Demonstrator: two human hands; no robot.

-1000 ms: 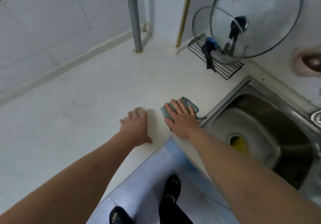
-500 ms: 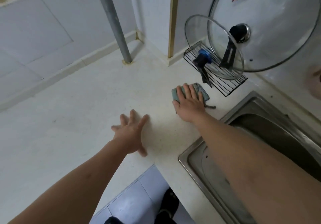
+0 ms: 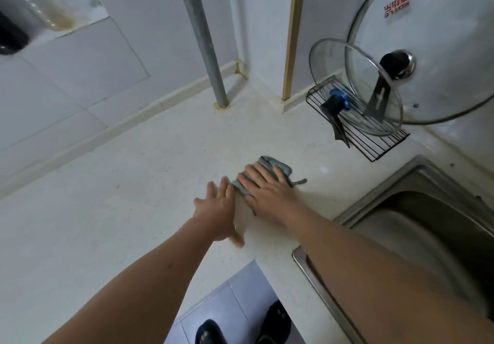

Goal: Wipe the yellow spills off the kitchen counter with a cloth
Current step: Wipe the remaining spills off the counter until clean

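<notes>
At the bottom of the frame my dark shoes (image 3: 275, 322) stand on the blue-grey floor tiles (image 3: 240, 290), just under the edge of the white counter (image 3: 107, 210). Both my bare forearms reach up from the lower corners toward the middle of the frame. My left hand (image 3: 216, 210) lies in the centre, palm down, fingers straight and slightly spread, thumb pointing back toward me, holding nothing; whether the palm touches the surface I cannot tell. Just to its right my right hand (image 3: 270, 191) lies flat on the teal cloth (image 3: 275, 166), fingers extended and together, pressing it onto the counter rather than clutching it. The cloth shows beyond my fingertips and at the hand's left edge, where my left fingertips are nearly against it.

At the right edge my right forearm crosses the corner of the steel sink (image 3: 427, 210). Farther up on the right, a black wire rack (image 3: 374, 140) holds two glass lids (image 3: 427, 49) upright against the wall. At the upper centre a grey pipe (image 3: 205, 49) meets the counter in the tiled corner.
</notes>
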